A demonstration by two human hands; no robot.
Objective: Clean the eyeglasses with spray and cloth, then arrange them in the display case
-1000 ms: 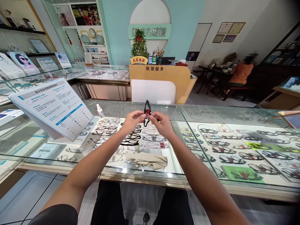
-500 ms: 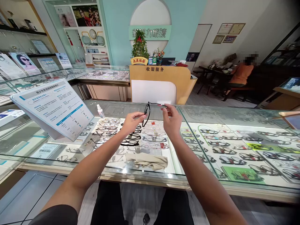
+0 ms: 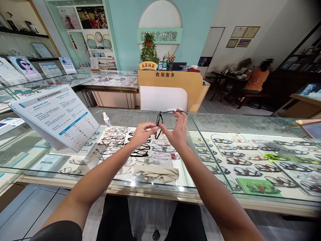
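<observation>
Black-framed glasses (image 3: 157, 125) held up in mid-air between 2 hands, above the far middle of the glass counter (image 3: 75, 179), clear of its top. Frame front nearly upright and turned edge-on to the camera, 1 temple swung out flat toward the right, about level with the far edge of the counter. Left hand (image 3: 141, 132) closed in a pinch on the left side of the frame front, thumb and forefinger tips meeting on it, remaining fingers curled in. Right hand (image 3: 177, 134) partly closed on the same pair: thumb tip pressed at the frame front just beside the left fingertips, upper fingers stretched up and resting on the opened temple. Both forearms bare, reaching in from the near side. Nearer than the hands, lying on the counter close to its near edge, a crumpled beige cloth (image 3: 156, 172). Left of the hands and a little farther off, a small white spray bottle (image 3: 107, 119) standing upright on the glass. Farther left, a tilted white information placard (image 3: 54, 115) with blue print. Under the glass, rows of display frames (image 3: 250, 160) laid out to the left and right of the hands. Beyond the counter, a wooden cashier desk (image 3: 173, 88) with a potted plant (image 3: 148, 50) on top; at far right, a seated person in an orange top (image 3: 255, 80), well apart from the hands.
</observation>
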